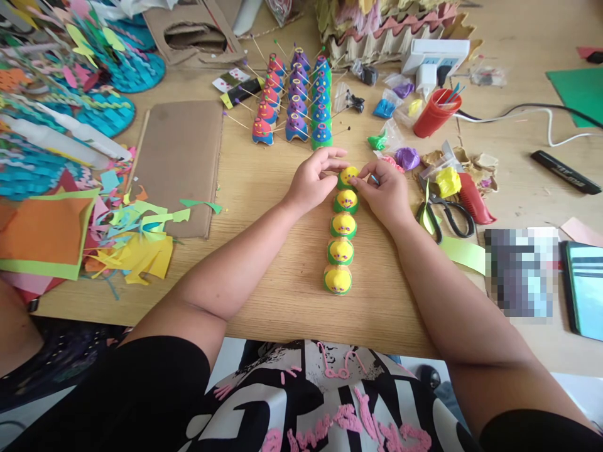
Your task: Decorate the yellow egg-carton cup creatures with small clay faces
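A row of yellow-and-green domed segments, like an egg-carton caterpillar, runs away from me on the table. Small faces are marked on the yellow tops. At its far end, my left hand reaches round the left side of the end segment, fingers stretched out and thumb beside it. My right hand is pinched at that segment's right side, thumb and forefinger against its face. Whatever lies between those fingertips is too small to make out. Beyond my hands stand red, purple and blue-green caterpillars with pins stuck in.
To the left lie a cardboard sheet, paper scraps and glue bottles. On the right are scissors, bagged clay, a red cup, a power strip, a black marker and a phone.
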A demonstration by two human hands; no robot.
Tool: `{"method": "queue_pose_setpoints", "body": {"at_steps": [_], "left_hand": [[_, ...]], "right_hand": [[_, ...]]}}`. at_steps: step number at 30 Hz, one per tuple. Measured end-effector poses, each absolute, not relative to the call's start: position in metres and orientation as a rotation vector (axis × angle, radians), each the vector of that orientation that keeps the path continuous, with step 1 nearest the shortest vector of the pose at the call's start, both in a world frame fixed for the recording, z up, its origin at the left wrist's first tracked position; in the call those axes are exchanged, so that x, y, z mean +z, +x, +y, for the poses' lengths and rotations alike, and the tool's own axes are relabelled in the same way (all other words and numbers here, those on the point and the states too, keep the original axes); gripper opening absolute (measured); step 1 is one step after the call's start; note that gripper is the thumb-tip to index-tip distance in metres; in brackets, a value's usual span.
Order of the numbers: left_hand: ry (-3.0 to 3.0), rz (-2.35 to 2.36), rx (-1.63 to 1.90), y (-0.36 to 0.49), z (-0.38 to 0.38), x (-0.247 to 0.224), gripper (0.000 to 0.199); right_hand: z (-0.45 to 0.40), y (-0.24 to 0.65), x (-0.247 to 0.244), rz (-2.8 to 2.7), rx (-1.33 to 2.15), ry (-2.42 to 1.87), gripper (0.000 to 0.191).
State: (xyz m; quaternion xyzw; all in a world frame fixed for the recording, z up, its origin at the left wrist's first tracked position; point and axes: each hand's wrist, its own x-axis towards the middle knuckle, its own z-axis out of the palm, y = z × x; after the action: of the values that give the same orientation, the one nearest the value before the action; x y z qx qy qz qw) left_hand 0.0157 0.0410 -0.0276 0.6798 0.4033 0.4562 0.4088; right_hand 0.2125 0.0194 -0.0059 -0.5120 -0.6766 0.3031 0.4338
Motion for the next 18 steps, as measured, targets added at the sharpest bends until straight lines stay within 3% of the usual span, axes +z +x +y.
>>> {"method": "queue_pose_setpoints", "body": {"at_steps": [18], "left_hand": [[1.689,1.024,1.148,0.0153,0.0417,-0.0282,0.048]], "right_hand": [[0.0196,0.218,-0.0053,-1.66,0.647,-1.232,0.056]]}}
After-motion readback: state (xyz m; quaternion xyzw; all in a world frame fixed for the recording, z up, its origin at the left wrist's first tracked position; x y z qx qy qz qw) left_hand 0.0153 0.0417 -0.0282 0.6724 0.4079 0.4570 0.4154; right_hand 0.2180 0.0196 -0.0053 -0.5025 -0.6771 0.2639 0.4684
